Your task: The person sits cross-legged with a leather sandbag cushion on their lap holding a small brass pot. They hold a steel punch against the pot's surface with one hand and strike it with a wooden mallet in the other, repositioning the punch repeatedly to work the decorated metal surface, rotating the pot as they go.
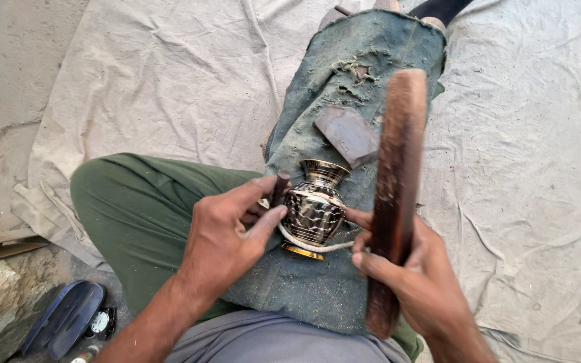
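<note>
Hands (223,232), two; vase (314,210), one

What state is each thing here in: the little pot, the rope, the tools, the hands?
Brass pot: lying on its side on the lap, mouth pointing away, shiny, patterned.
Rope: looped round the pot's base end.
Small tool: pressed against the pot.
Wooden stick: held lengthwise beside the pot.
Left hand: closed on the small tool.
Right hand: gripping the stick.
Lap cloth: dusty, worn.
Metal piece: lying loose on the cloth.
</note>
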Demonstrator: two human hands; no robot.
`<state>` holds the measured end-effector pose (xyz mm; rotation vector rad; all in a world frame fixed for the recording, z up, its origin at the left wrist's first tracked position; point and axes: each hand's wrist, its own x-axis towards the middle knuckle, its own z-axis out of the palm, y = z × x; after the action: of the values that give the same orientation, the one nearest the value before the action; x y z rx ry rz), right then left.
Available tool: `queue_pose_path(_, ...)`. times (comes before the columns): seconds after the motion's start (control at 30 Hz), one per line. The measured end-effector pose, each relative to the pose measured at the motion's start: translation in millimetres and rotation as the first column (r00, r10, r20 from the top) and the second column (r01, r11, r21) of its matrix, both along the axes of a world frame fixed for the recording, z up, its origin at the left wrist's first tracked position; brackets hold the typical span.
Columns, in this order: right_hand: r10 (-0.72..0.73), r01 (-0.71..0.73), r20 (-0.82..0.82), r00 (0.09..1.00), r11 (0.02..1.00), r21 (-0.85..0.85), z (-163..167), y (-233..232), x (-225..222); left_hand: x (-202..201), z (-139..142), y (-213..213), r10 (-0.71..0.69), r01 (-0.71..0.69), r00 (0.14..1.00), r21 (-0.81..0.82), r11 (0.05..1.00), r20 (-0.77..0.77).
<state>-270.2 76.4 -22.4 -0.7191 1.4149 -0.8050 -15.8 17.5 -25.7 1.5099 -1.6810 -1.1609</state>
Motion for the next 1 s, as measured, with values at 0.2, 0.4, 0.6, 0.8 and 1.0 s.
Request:
queue_pose_path(0.2,0.085,-0.073,-0.245,0.966,0.996,0.058,15.0,-19.0,-11.5,4.0,-9.5,-7.5,0.038,-0.029,0.967,0.039,0.999,-0.250)
queue_pose_path(0.4,0.120,-0.083,-0.423,0.898,0.991,0.107,49.9,-27.4,-31.8,-23.2,2.9,-12.1,0.061,-0.077,0.904,-0.020,0.997,-0.423)
queue_pose_path(0.6,0.092,-0.224,-0.533,0.841,0.956,-0.189,92.8,-36.8,-45.2,-35.3,12.1,-20.8,0.118,-0.123,0.914,0.012,0.992,-0.389)
queue_pose_path(0.8,0.077,-0.657,-0.930,0.359,0.729,-0.193,109.6,-78.9,-44.2,-38.0,7.8,-21.1,0.200,-0.187,0.924,0.072,0.980,-0.324)
queue_pose_path(1.0,0.101,-0.670,-0.992,0.070,0.741,0.028,130.0,-103.5,-21.6,-38.4,5.9,-20.5,0.193,-0.188,0.935,0.046,0.981,-0.299)
